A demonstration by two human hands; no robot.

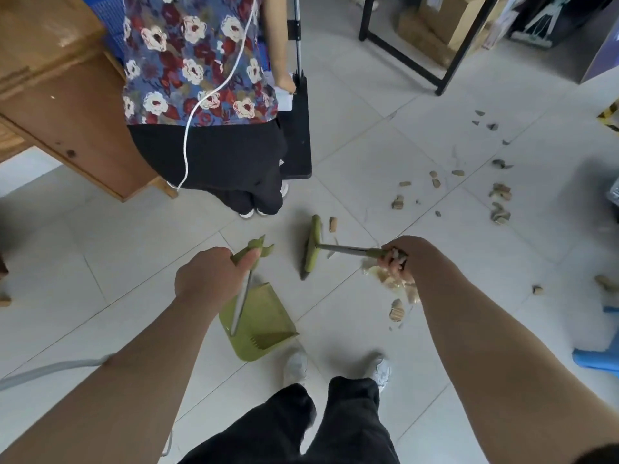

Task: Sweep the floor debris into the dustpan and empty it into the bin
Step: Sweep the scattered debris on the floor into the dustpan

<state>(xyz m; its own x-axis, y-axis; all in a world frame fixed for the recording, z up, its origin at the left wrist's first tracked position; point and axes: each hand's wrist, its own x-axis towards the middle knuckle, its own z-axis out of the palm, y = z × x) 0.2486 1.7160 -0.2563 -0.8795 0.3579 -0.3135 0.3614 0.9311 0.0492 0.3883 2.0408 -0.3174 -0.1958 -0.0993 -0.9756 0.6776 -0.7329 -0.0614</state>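
Observation:
My left hand grips the green top of the dustpan handle. The green dustpan hangs below it, just in front of my feet. My right hand is closed on the handle of the green broom, whose head rests on the tiled floor ahead of the pan. Cardboard scraps lie scattered to the right, and crumpled wrapper debris lies beside my right wrist. No bin is clearly in view.
Another person in a floral top stands close ahead on the left, holding a black dustpan. A wooden cabinet fills the left. A black metal frame and boxes stand at the back right. Something blue is at the right edge.

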